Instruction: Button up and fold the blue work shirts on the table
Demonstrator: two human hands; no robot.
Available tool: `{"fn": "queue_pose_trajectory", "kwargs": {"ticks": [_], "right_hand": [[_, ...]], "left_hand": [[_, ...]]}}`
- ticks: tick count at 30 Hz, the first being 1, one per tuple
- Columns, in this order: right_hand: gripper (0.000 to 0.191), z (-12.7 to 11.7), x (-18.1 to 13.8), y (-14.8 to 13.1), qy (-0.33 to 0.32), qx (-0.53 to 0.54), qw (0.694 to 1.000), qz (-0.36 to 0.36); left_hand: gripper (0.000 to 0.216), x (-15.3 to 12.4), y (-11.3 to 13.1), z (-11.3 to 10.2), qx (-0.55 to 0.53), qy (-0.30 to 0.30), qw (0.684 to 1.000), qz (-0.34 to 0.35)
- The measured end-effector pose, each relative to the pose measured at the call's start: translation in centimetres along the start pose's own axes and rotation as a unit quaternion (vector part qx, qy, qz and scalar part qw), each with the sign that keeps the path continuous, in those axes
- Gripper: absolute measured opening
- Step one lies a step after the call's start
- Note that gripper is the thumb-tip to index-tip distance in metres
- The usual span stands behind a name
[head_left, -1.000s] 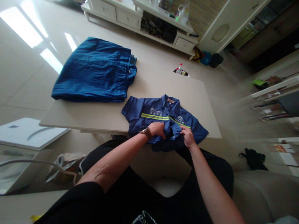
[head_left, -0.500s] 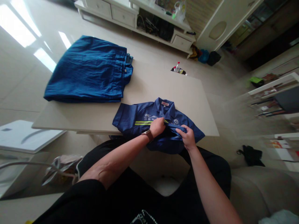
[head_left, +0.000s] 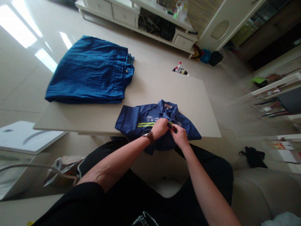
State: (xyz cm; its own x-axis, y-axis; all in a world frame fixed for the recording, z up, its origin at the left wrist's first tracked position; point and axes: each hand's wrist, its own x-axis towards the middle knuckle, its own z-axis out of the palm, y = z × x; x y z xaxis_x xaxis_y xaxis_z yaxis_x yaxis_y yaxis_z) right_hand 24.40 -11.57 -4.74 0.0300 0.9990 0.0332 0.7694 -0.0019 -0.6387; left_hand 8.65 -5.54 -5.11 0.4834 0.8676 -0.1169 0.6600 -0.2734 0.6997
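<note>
A person seated at a pale beige rectangular surface (head_left: 150, 91) works on a dark blue short-sleeved work shirt with a yellow-green reflective chest stripe (head_left: 141, 121), which lies face up at the near edge, collar toward the far edge and hem spilling over the near edge toward the person's lap. Both hands meet at the shirt's front opening, just below the collar: the left hand (head_left: 160, 128), a brown-strapped watch (head_left: 148, 135) on its wrist, is curled closed over the fabric at the stripe, while the right hand (head_left: 180, 136) pinches the opposite front edge with fingers drawn together, the two touching or nearly so. The shirt's long axis runs from the near edge toward the far one, directly ahead of both hands, neither clearly nearer. At the far left corner rests a folded stack of brighter blue cloth garments (head_left: 90, 70), well apart from the shirt. Beyond lie a glossy tiled floor (head_left: 28, 62), a white low cabinet with drawers (head_left: 131, 15) along the far wall, and a grey sofa (head_left: 263, 191) at the person's right.
</note>
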Motion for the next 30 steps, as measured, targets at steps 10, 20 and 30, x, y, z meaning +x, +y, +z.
{"fn": "queue_pose_trajectory", "kwargs": {"ticks": [10,20,30], "right_hand": [[0.030,1.6,-1.1,-0.6,0.061,-0.042,0.996,0.046],[0.019,0.7,0.7,0.9,0.066,0.022,0.995,0.071],[0.032,-1.7,4.2,3.5,0.131,-0.004,0.987,0.087]], "left_hand": [[0.020,-0.2,0.3,0.0,-0.035,0.001,0.999,0.003],[0.025,-0.3,-0.1,-0.9,-0.016,-0.023,0.999,0.036],[0.028,-0.5,-1.1,-2.0,-0.020,-0.100,0.992,0.078]]}}
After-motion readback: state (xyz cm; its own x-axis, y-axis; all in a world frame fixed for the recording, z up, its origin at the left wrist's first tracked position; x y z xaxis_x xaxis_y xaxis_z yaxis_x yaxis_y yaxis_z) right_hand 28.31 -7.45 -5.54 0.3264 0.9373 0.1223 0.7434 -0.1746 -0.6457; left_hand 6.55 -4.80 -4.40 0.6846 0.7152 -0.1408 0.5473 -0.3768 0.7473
